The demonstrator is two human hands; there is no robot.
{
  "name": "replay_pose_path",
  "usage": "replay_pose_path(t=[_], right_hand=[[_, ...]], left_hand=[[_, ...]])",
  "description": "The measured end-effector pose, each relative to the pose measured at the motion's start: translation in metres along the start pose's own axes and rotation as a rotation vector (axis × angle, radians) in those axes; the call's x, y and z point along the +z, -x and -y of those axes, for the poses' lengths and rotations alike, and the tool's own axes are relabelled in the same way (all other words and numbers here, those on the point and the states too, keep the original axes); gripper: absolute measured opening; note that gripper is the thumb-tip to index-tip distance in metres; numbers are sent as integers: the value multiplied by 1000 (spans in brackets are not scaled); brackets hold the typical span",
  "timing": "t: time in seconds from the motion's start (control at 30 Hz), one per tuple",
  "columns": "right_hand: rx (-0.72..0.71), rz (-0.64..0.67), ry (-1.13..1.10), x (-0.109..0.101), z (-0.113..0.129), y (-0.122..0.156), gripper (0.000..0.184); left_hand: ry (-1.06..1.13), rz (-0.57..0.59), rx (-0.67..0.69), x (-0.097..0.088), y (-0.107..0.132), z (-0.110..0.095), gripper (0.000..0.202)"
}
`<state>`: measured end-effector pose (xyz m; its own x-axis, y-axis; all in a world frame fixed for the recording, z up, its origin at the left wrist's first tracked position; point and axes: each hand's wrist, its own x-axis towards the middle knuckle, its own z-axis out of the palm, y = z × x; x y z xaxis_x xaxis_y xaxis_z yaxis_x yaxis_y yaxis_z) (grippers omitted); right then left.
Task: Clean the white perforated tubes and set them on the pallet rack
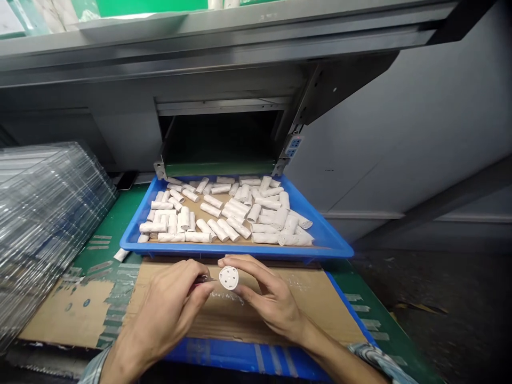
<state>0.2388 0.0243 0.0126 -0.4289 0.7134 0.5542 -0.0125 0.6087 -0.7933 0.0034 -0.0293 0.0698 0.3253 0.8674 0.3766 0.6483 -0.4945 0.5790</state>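
Observation:
Between the thumb and fingers of my right hand point(272, 296) is a white cylinder point(229, 278), its round end turned toward me and showing several small holes. My left hand point(170, 301) is closed in a pinch on a small tool with a thin blade point(208, 279), mostly hidden by the fingers. The blade's tip points at the cylinder's left side; whether it touches, I cannot tell. Just beyond both hands, a blue tray point(240, 255) carries many similar white cylinders point(212, 209) lying loosely in heaps. Whitish scraps lie on the cardboard point(316, 309) beneath the hands.
Stacked clear plastic trays point(52, 213) rise on the left. A loose white cylinder point(120, 254) lies left of the blue tray on the green tabletop point(116, 213). Behind the tray is a conveyor opening point(220, 144) under a metal frame, with a power socket point(294, 144) beside it.

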Motion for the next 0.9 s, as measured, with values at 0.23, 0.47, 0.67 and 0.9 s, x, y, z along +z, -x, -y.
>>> replay_pose_path(t=[0.23, 0.47, 0.67, 0.9], right_hand=[[120, 136, -185, -1, -3, 9, 32], [84, 246, -245, -4, 5, -1, 31], [80, 252, -240, -3, 4, 0, 31], [70, 245, -251, -3, 5, 1, 30]], left_hand=[[-345, 73, 102, -7, -3, -3, 36], [-440, 71, 254, -11, -8, -3, 41], [-468, 37, 275, -9, -6, 0, 43], [-466, 16, 291, -9, -6, 1, 44]])
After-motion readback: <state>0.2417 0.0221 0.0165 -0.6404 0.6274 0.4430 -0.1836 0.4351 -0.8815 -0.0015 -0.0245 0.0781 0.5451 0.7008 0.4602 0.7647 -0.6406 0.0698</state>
